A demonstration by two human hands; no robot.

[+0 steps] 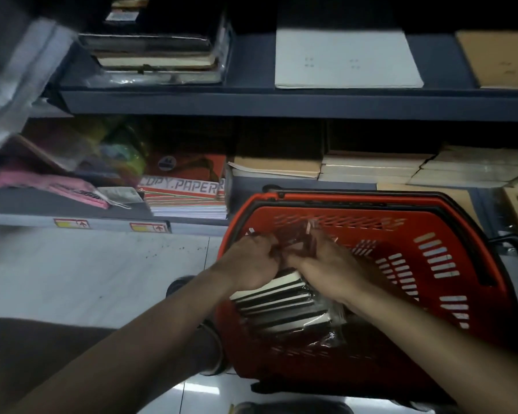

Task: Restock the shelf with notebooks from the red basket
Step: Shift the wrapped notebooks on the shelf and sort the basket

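Head view: red basket [431,234] sits on the floor against the lower shelf [72,218]. Inside it, at its near-left corner, a stack of black notebooks [281,306] with pale page edges, wrapped in clear plastic. Both hands reach into the basket from the near side. Left hand [251,261] curls its fingers over the stack's far end; right hand [326,264] grips the same end beside it, fingers bent. Both forearms extended, wrists nearly touching.
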